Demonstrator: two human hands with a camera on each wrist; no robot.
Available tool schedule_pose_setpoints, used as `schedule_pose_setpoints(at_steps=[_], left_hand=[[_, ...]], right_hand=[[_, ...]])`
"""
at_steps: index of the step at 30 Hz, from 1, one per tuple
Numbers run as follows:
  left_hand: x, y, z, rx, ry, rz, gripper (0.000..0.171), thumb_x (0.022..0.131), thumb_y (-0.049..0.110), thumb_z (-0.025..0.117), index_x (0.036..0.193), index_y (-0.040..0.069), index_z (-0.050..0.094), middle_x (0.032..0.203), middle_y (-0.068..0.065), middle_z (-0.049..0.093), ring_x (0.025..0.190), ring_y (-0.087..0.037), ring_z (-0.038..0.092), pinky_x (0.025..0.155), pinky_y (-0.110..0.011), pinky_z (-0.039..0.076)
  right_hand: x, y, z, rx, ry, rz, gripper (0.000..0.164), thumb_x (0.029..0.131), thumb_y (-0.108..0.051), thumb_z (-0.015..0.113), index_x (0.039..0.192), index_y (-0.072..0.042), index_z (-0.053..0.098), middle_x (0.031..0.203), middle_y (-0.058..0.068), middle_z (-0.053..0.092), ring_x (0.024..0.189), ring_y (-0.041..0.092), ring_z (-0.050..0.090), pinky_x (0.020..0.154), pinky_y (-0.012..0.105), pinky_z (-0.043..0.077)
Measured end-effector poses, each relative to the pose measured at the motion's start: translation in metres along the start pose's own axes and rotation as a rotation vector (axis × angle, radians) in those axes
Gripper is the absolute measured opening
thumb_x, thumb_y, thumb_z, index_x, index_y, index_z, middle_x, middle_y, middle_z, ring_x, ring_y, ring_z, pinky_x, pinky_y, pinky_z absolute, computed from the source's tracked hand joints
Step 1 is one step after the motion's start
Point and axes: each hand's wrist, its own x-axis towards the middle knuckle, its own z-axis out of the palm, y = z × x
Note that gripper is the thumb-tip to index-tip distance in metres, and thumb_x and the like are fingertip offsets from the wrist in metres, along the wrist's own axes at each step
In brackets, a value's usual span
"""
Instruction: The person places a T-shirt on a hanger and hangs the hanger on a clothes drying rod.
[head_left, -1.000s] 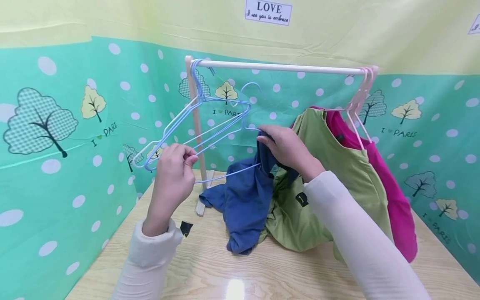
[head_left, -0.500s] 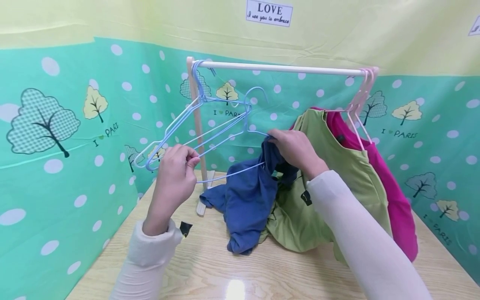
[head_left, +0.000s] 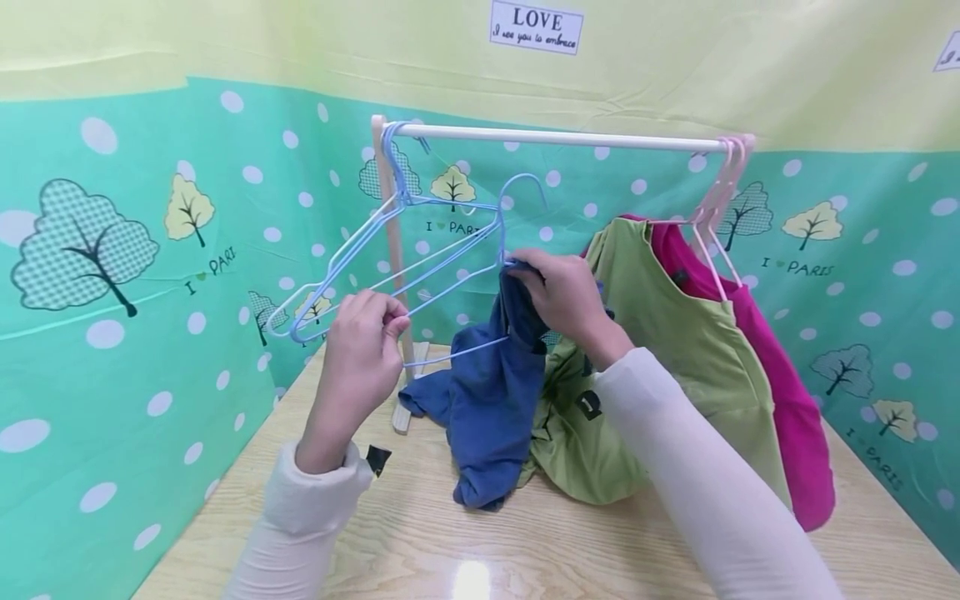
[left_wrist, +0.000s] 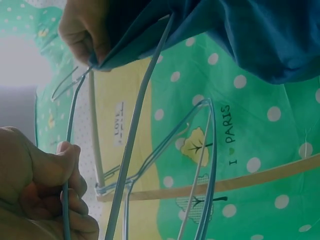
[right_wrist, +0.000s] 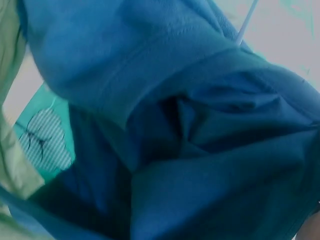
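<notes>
My left hand [head_left: 360,350] pinches the left end of a blue wire clothes hanger [left_wrist: 134,125], whose hook stands up free below the rack's bar. My right hand [head_left: 566,296] grips the edge of a dark blue garment [head_left: 491,417] at the hanger's shoulder, close to the hook's neck. The lower wire runs into the cloth, which covers the hanger's right end. Below, the garment hangs down to the tabletop. In the right wrist view, folds of blue cloth [right_wrist: 210,190] and a stitched hem nearly fill the picture.
A rack with a white bar [head_left: 562,135] stands behind. Blue and white hangers [head_left: 345,258] hang at its left end. On pink hangers at the right hang a green top [head_left: 675,358] and a magenta top [head_left: 802,442]. Patterned curtains enclose the wooden table [head_left: 420,533].
My right hand shifts slightly right, then back left with the garment's edge, now nearer the hook's neck. My left hand and the hanger have moved a little to the right.
</notes>
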Motion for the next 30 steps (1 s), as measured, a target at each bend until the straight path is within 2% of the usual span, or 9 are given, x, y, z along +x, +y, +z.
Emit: schedule_pose_setpoints(at_steps=[5, 9, 12, 16, 18, 20, 24, 30], left_hand=[[-0.001, -0.001, -0.001, 0.009, 0.013, 0.012, 0.007, 0.087, -0.003, 0.062, 0.082, 0.000, 0.059, 0.081, -0.009, 0.056, 0.081, -0.028, 0.046, 0.072, -0.037, 0.040], [-0.001, -0.003, 0.000, 0.024, 0.026, 0.023, 0.005, 0.088, 0.001, 0.064, 0.083, 0.000, 0.062, 0.082, -0.010, 0.057, 0.079, -0.028, 0.045, 0.070, -0.037, 0.039], [0.000, -0.003, 0.003, 0.052, 0.087, 0.040, 0.006, 0.088, 0.004, 0.065, 0.090, -0.002, 0.064, 0.087, -0.012, 0.057, 0.080, -0.030, 0.045, 0.073, -0.039, 0.037], [0.001, 0.005, 0.012, 0.078, 0.187, 0.113, 0.016, 0.085, 0.006, 0.068, 0.099, -0.002, 0.064, 0.093, -0.016, 0.057, 0.085, -0.034, 0.046, 0.077, -0.043, 0.036], [0.002, 0.010, 0.018, 0.075, 0.194, 0.178, 0.016, 0.084, 0.006, 0.069, 0.098, -0.001, 0.064, 0.092, -0.015, 0.058, 0.084, -0.035, 0.046, 0.077, -0.043, 0.036], [0.002, 0.016, 0.026, 0.052, 0.156, 0.244, 0.012, 0.085, 0.007, 0.069, 0.094, 0.001, 0.065, 0.090, -0.013, 0.059, 0.084, -0.033, 0.047, 0.077, -0.041, 0.038], [0.002, 0.025, 0.046, 0.048, 0.028, 0.349, 0.005, 0.086, 0.009, 0.068, 0.089, 0.006, 0.066, 0.088, -0.007, 0.059, 0.082, -0.028, 0.050, 0.077, -0.037, 0.041], [0.002, 0.034, 0.082, 0.125, -0.164, 0.496, 0.005, 0.086, 0.013, 0.068, 0.090, 0.009, 0.068, 0.091, -0.004, 0.060, 0.083, -0.022, 0.052, 0.077, -0.033, 0.044]], right_hand=[[0.005, -0.012, 0.010, 0.082, 0.038, 0.002, 0.014, 0.091, -0.016, 0.063, 0.100, -0.006, 0.069, 0.088, 0.005, 0.070, 0.074, 0.015, 0.066, 0.064, 0.030, 0.050], [0.004, -0.011, 0.014, 0.080, 0.054, -0.003, 0.009, 0.092, -0.015, 0.063, 0.093, -0.008, 0.067, 0.083, 0.003, 0.068, 0.070, 0.014, 0.064, 0.060, 0.030, 0.048], [0.003, -0.009, 0.015, 0.055, 0.060, -0.017, 0.009, 0.093, -0.014, 0.061, 0.087, -0.008, 0.065, 0.078, 0.002, 0.065, 0.065, 0.013, 0.060, 0.058, 0.029, 0.046], [0.000, -0.006, 0.016, 0.034, 0.058, -0.003, 0.016, 0.094, -0.015, 0.059, 0.080, -0.007, 0.059, 0.068, 0.001, 0.055, 0.057, 0.014, 0.051, 0.055, 0.028, 0.039], [-0.001, -0.005, 0.016, 0.019, 0.058, 0.008, 0.017, 0.094, -0.014, 0.059, 0.079, -0.007, 0.057, 0.066, 0.002, 0.053, 0.057, 0.015, 0.049, 0.055, 0.029, 0.039], [-0.002, -0.004, 0.017, 0.004, 0.059, 0.013, 0.016, 0.094, -0.013, 0.059, 0.079, -0.007, 0.057, 0.066, 0.003, 0.054, 0.056, 0.016, 0.049, 0.054, 0.030, 0.039], [-0.004, -0.001, 0.018, -0.015, 0.066, 0.016, 0.011, 0.093, -0.013, 0.061, 0.086, -0.006, 0.063, 0.072, 0.006, 0.061, 0.058, 0.018, 0.055, 0.055, 0.032, 0.042], [-0.006, 0.003, 0.020, -0.026, 0.060, 0.025, 0.013, 0.093, -0.014, 0.061, 0.094, -0.004, 0.069, 0.080, 0.009, 0.067, 0.067, 0.021, 0.064, 0.061, 0.033, 0.049]])
